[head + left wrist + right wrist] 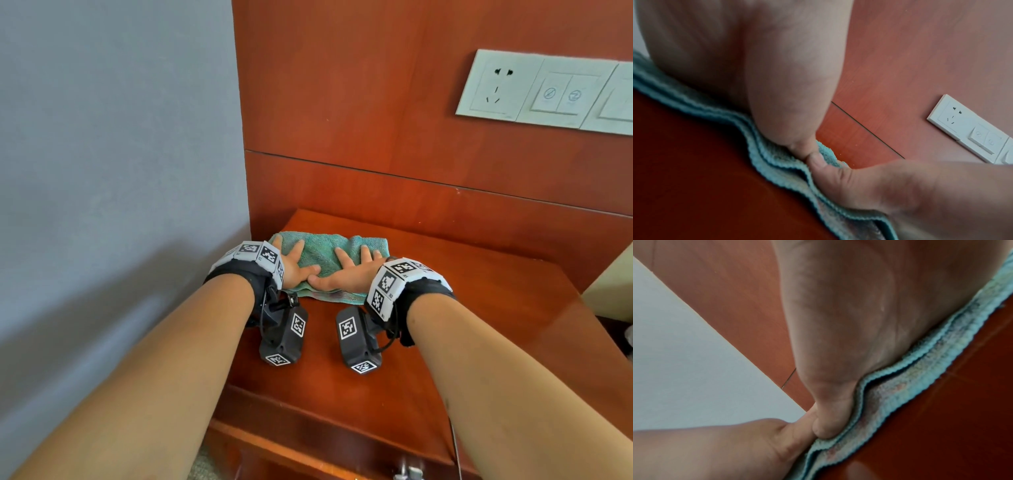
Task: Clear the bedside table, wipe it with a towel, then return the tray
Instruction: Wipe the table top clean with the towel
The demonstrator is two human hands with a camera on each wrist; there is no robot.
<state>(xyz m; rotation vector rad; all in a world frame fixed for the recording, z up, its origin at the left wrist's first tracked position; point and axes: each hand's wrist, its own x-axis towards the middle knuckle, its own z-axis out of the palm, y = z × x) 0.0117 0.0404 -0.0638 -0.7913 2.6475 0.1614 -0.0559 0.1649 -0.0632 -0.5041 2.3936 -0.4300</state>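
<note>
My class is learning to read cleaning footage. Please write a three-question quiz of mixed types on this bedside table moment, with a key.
1. True or false: both hands press flat on the towel.
2. Multiple choice: the towel lies on the bedside table at its
A. front right corner
B. back left, near the grey wall
C. centre front edge
3. Fill in: the two ___ touch each other on the towel.

Key:
1. True: left hand and right hand lie spread, fingers straight.
2. B
3. thumbs; the left wrist view shows them meeting.
</note>
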